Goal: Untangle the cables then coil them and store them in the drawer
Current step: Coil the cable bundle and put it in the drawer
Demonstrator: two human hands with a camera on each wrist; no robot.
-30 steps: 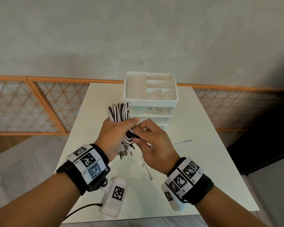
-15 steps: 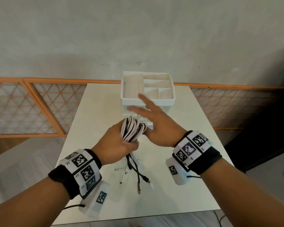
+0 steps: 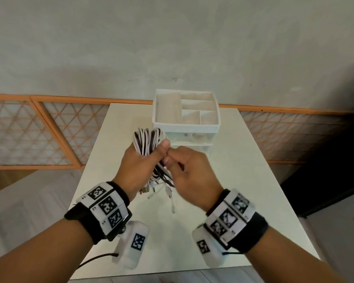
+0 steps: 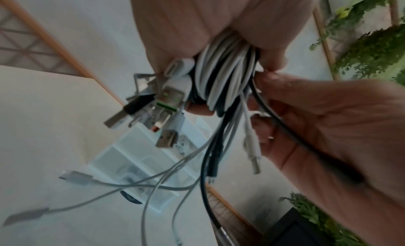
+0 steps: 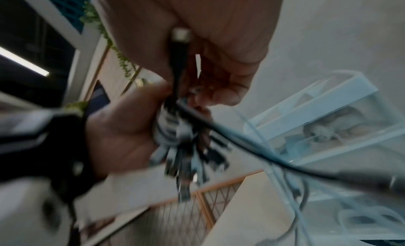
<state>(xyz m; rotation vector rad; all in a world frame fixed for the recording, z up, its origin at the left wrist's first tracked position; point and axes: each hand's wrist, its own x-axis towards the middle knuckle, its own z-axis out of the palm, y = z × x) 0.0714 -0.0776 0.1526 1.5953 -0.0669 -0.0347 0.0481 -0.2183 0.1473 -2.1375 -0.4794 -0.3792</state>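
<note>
My left hand (image 3: 145,164) grips a coiled bundle of white and black cables (image 3: 147,140) upright above the table, in front of the white drawer unit (image 3: 217,127). Its loops stick out above the fist. USB plugs (image 4: 168,100) and loose cable ends (image 3: 172,199) hang below it. My right hand (image 3: 173,161) is curled against the bundle's right side and pinches a black cable (image 4: 282,126) that runs from the bundle across its palm. In the blurred right wrist view the black cable's plug (image 5: 180,35) lies under the right fingers. The unit's translucent drawers (image 3: 189,137) look pushed in.
The white table (image 3: 243,180) carries the drawer unit at its far middle, with an open divided tray (image 3: 168,107) on top. Some cables lie inside the upper drawer (image 5: 324,132). An orange lattice railing (image 3: 49,129) runs behind the table, and a dark cabinet (image 3: 325,180) stands at the right.
Half a second ago my right hand was spread open near the drawer unit; it has come back to the bundle and pinched a black cable. The left hand lifted the bundle slightly.
</note>
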